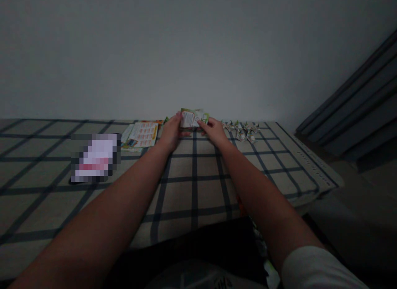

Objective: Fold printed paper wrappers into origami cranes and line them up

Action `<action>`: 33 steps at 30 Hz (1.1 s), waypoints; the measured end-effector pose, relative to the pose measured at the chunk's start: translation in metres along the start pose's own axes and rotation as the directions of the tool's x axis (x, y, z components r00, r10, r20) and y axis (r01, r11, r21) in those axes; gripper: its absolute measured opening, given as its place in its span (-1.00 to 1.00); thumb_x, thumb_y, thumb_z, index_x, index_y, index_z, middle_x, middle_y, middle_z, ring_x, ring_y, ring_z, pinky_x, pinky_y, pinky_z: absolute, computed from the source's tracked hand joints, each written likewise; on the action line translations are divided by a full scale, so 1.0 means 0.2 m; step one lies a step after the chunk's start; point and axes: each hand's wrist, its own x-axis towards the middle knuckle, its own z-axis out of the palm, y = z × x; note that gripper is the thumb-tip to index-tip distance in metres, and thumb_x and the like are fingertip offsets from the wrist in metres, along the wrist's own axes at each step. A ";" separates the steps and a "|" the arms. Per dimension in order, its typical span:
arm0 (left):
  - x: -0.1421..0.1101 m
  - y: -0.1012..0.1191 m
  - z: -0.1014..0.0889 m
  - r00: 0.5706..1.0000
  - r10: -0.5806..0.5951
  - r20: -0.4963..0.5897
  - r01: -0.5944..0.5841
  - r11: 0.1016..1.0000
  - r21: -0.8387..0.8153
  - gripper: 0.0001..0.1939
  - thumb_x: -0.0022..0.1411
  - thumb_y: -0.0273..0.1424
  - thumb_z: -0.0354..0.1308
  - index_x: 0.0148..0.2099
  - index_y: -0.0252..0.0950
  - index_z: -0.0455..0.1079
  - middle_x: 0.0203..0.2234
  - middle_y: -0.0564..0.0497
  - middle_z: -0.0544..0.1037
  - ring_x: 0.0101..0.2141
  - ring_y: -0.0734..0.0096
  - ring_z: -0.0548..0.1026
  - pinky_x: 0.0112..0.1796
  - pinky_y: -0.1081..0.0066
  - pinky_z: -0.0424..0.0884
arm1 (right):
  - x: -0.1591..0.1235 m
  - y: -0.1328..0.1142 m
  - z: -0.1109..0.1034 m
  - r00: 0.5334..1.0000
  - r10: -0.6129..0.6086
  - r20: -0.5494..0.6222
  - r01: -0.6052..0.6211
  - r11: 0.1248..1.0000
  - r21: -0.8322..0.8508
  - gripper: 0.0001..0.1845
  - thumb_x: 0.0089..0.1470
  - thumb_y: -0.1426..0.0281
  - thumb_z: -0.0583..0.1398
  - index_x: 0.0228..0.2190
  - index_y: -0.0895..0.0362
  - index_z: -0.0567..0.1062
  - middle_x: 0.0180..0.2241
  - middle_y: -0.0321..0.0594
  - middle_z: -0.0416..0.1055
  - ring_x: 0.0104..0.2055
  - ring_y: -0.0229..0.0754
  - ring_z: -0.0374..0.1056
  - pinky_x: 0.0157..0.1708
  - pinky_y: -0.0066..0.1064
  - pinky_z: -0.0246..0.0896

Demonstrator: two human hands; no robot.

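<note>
A small green-and-white printed paper (188,118) is held up over the far part of the table, close to the wall. My left hand (171,132) grips its left edge, and my right hand (215,131) pinches its right side with the thumb on the front. Whether it is a single sheet or a folded one, I cannot tell. Just to the right of my right hand lie several small, pointed, folded paper pieces (246,132), pale with dark and green print. Left of my left hand lies a pile of printed leaflets (144,133), partly overlapping.
A phone (97,156) with a lit, blurred screen lies at the left on the checked tablecloth (182,189). Behind the table rises a plain wall (192,49). Dark curtains (356,102) hang at the right, beyond the table's right edge.
</note>
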 end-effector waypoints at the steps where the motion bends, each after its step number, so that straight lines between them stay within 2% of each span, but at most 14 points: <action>1: -0.01 0.00 0.00 1.000 0.025 0.001 -0.025 0.999 0.039 -0.45 0.08 0.01 0.35 -0.06 -0.30 0.50 -0.15 -0.14 0.64 -0.28 0.26 0.61 -0.43 0.44 0.53 | 0.00 0.00 0.00 1.000 -0.002 0.004 0.002 1.000 -0.009 -0.64 -0.02 0.08 0.36 -0.39 0.13 0.53 -0.47 -0.29 0.45 -0.45 -0.28 0.34 -0.52 -0.47 0.27; 3: -0.01 0.00 0.00 0.998 0.059 -0.010 -0.057 0.993 0.101 -0.48 -0.02 -0.11 0.44 -0.08 -0.32 0.51 -0.14 -0.13 0.64 -0.27 0.28 0.60 -0.40 0.45 0.53 | 0.00 -0.01 0.00 1.000 0.000 0.014 0.001 1.000 -0.019 -0.64 -0.02 0.09 0.36 -0.39 0.13 0.52 -0.49 -0.31 0.44 -0.47 -0.28 0.32 -0.53 -0.48 0.25; 5: -0.01 -0.01 0.00 0.998 0.061 -0.019 -0.058 0.992 0.114 -0.50 -0.03 -0.18 0.45 -0.08 -0.33 0.51 -0.14 -0.13 0.64 -0.28 0.28 0.59 -0.38 0.43 0.54 | -0.01 -0.02 0.00 1.000 -0.001 0.023 0.001 1.000 -0.011 -0.63 -0.02 0.09 0.36 -0.36 0.13 0.51 -0.47 -0.30 0.44 -0.48 -0.29 0.31 -0.54 -0.49 0.23; 9: 0.00 -0.02 -0.01 0.998 0.047 -0.034 -0.044 0.995 0.087 -0.53 -0.01 -0.24 0.45 -0.07 -0.32 0.50 -0.15 -0.13 0.64 -0.28 0.28 0.59 -0.37 0.42 0.53 | 0.00 -0.01 0.01 1.000 0.001 0.008 -0.001 0.996 0.085 -0.51 0.02 0.04 0.34 -0.12 0.03 0.42 -0.32 -0.28 0.49 -0.46 -0.29 0.35 -0.55 -0.50 0.23; 11: 0.00 -0.03 -0.02 0.999 0.045 -0.019 -0.043 0.996 0.082 -0.53 -0.02 -0.25 0.45 -0.07 -0.32 0.51 -0.16 -0.13 0.64 -0.29 0.30 0.59 -0.40 0.45 0.51 | 0.01 0.01 0.01 1.000 0.004 -0.008 -0.003 0.994 0.111 -0.47 0.04 0.00 0.33 -0.06 0.00 0.37 -0.32 -0.29 0.47 -0.44 -0.28 0.36 -0.53 -0.49 0.26; 13: 0.01 -0.04 -0.02 0.999 0.041 0.013 -0.042 0.995 0.090 -0.54 -0.02 -0.25 0.44 -0.07 -0.31 0.51 -0.16 -0.12 0.64 -0.30 0.31 0.58 -0.42 0.46 0.49 | 0.02 0.02 0.00 1.000 -0.002 -0.008 0.002 0.995 0.098 -0.52 0.04 -0.02 0.31 -0.15 0.02 0.40 -0.36 -0.30 0.43 -0.41 -0.26 0.35 -0.50 -0.47 0.28; 15: 0.00 -0.04 -0.02 0.999 0.029 0.033 -0.032 0.995 0.099 -0.55 -0.01 -0.24 0.44 -0.07 -0.30 0.52 -0.16 -0.11 0.64 -0.30 0.31 0.58 -0.41 0.46 0.49 | 0.02 0.03 0.00 1.000 -0.010 -0.012 0.010 0.998 0.060 -0.57 0.05 -0.03 0.30 -0.32 0.06 0.41 -0.43 -0.32 0.37 -0.42 -0.27 0.31 -0.50 -0.48 0.27; 18: 0.00 -0.03 -0.01 1.000 0.008 0.011 -0.009 0.995 0.103 -0.56 0.05 -0.18 0.41 -0.07 -0.29 0.51 -0.19 -0.09 0.64 -0.28 0.29 0.58 -0.39 0.42 0.51 | 0.02 0.02 -0.01 1.000 -0.017 -0.027 0.017 1.000 0.021 -0.58 0.05 0.00 0.30 -0.44 0.08 0.39 -0.48 -0.34 0.33 -0.44 -0.28 0.27 -0.50 -0.48 0.24; 23: 0.00 -0.03 -0.01 1.000 0.004 -0.031 -0.001 0.996 0.088 -0.53 0.07 -0.08 0.40 -0.12 -0.33 0.54 -0.21 -0.12 0.64 -0.26 0.26 0.58 -0.36 0.39 0.54 | 0.02 0.01 -0.02 0.999 -0.039 -0.021 0.039 0.999 -0.009 -0.59 0.03 0.02 0.31 -0.48 0.09 0.39 -0.53 -0.36 0.28 -0.46 -0.30 0.22 -0.52 -0.50 0.19; 29: 0.01 -0.04 -0.02 0.999 -0.012 0.035 0.011 1.000 0.024 -0.55 0.08 -0.12 0.41 -0.11 -0.35 0.56 -0.13 -0.15 0.66 -0.15 0.23 0.60 -0.19 0.33 0.57 | 0.02 0.02 -0.01 1.000 -0.020 -0.022 0.020 1.000 0.014 -0.45 0.00 -0.16 0.26 -0.41 0.10 0.43 -0.46 -0.33 0.35 -0.45 -0.31 0.26 -0.54 -0.51 0.22; 33: 0.01 -0.04 -0.02 0.996 -0.042 0.079 0.040 0.999 0.028 -0.63 0.15 -0.18 0.38 -0.10 -0.34 0.56 -0.11 -0.15 0.66 -0.12 0.21 0.60 -0.11 0.26 0.57 | 0.03 0.02 -0.01 0.999 -0.019 -0.043 0.020 0.999 0.034 -0.42 -0.05 -0.19 0.27 -0.45 0.09 0.38 -0.46 -0.33 0.36 -0.43 -0.29 0.28 -0.54 -0.50 0.25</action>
